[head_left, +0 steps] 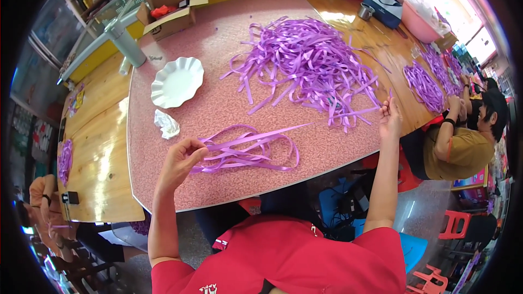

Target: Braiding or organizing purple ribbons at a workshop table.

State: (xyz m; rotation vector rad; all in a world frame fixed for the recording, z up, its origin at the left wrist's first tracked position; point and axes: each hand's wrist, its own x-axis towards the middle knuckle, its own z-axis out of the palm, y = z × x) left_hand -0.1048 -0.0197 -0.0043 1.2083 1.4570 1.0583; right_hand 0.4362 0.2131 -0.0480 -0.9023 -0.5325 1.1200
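My left hand point(184, 159) is closed in a pinch on one end of a looped bundle of purple ribbons point(245, 149), which lies on the pink mat near the front edge. At the right, my right hand point(390, 118) has its fingers pinched together at a purple ribbon point(354, 113) that stretches leftward toward the bundle. Just beyond that hand spreads a large tangled heap of purple ribbons point(310, 54). The fingertips of both hands hide where the ribbons are gripped.
A white scalloped dish point(177, 83) and crumpled white tissue point(166, 124) lie left of the bundle. Behind them stand a grey-green flask point(125, 43) and an open cardboard box point(170, 17). Co-workers sit at right point(460, 147) and left point(52, 212), with more ribbons point(424, 86) at right.
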